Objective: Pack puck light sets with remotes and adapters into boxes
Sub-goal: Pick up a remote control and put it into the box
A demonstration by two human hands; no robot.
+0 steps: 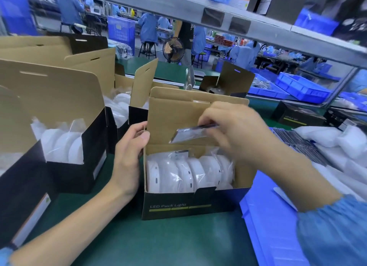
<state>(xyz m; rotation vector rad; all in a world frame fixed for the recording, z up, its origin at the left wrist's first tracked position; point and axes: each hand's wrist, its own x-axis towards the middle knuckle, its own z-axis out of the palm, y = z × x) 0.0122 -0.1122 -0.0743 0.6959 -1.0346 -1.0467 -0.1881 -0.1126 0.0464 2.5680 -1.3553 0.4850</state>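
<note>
An open black box (178,205) marked "LED Puck Light" stands on the green table in front of me, its brown lid flap raised. Several white puck lights (188,173) in clear bags stand on edge inside it in a row. My left hand (129,152) grips the box's left side flap between thumb and fingers. My right hand (234,130) hovers above the box's opening and pinches a flat dark remote (190,133) in a clear bag, tilted, just over the pucks. A small dark bagged part (179,154) lies at the back of the box.
Other open boxes (79,146) with bagged pucks stand to the left and behind. A blue tray (268,216) lies at the right, with stacked dark remotes (296,140) and white bagged parts (341,142) beyond. A closed box (297,117) sits far right. A metal shelf runs overhead.
</note>
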